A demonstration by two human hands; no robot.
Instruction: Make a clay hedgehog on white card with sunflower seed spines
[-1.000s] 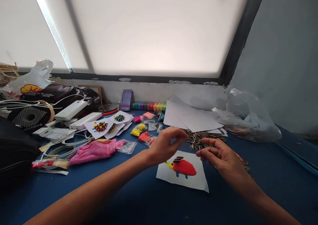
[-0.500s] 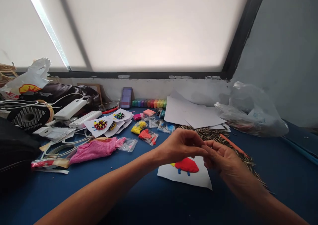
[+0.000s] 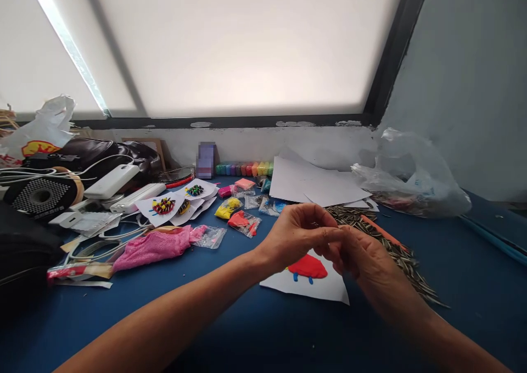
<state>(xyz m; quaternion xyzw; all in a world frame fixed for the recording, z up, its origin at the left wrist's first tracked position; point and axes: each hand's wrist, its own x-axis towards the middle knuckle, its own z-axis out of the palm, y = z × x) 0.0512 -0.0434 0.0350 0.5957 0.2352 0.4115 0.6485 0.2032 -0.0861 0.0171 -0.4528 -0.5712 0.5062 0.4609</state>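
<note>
Red figure (image 3: 308,269), left hand (image 3: 290,234) against right hand (image 3: 370,257), grip unclear; coral clay (image 3: 237,219) in bag (image 3: 250,229)

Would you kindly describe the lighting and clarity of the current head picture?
Head view: the pale blind glows brightly, backlighting the scene; head view: the blue table darkens toward the bottom; head view: an upright item at the back is pixelated; head view: the left hand and right hand are dim, anything between them unclear.

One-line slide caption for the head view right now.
Left hand and right hand meet above white paper bearing a red figure, seeds lying to the right.
</note>
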